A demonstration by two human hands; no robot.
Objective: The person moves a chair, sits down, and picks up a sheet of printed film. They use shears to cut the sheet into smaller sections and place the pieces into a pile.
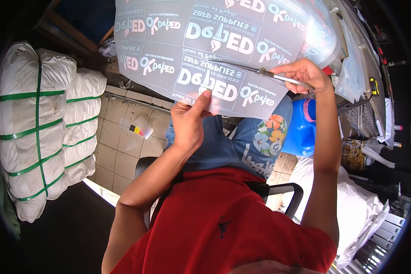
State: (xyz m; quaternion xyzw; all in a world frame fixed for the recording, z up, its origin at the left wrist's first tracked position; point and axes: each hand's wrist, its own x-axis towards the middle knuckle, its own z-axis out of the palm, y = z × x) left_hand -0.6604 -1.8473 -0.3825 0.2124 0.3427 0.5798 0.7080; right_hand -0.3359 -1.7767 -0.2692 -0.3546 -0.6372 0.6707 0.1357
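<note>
Left hand (187, 123) closed on the near edge of the printed sheet (223, 50), thumb pressed on top and fingers tucked beneath — a pinch likely meant to keep the floppy film taut and level. Right hand (303, 75) wrapped around the handles of the scissors (260, 72), blades long, thin and metallic, lying across the sheet's right side between two rows of print, seemingly to follow a gap between labels. Blade tips parted or shut: hard to tell.

Sheet itself raised over the lap, in front of the chest, between both hands. Thin, glossy, half see-through, catching glare at the upper right. Covered in repeating white logos with touches of red and blue, lettering upside down and reversed from this side.

Below it, jeans (265, 137) with a flowered patch, and a red shirt (223, 223), soft cotton by the look. Off to the left, well apart, plump white sacks (32, 123) stacked and cinched with green straps, with pale tiled floor (123, 141) beside them. Near the right knee, a blue plastic jug (301, 130) — smooth, rounded.
</note>
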